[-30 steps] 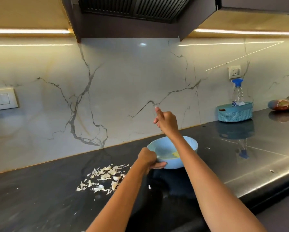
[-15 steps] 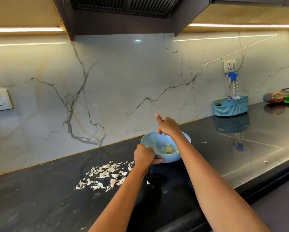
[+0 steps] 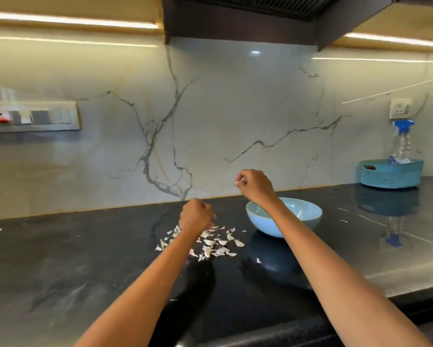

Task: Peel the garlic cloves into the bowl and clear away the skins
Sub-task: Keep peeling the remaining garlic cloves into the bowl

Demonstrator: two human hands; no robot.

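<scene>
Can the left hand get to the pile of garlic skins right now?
Probably yes. The left hand hangs right at the far edge of the garlic skins on the counter, and nothing lies between them.

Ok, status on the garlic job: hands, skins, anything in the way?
Left hand curled over the skin pile on the counter. Right hand pinching a pale scrap above the bowl. Nothing blocking.

The dark stone counter (image 3: 85,259) shone glossy. The pale blue bowl (image 3: 298,221) looked smooth, the garlic skins (image 3: 218,244) papery and the basket (image 3: 390,175) ribbed plastic.
</scene>
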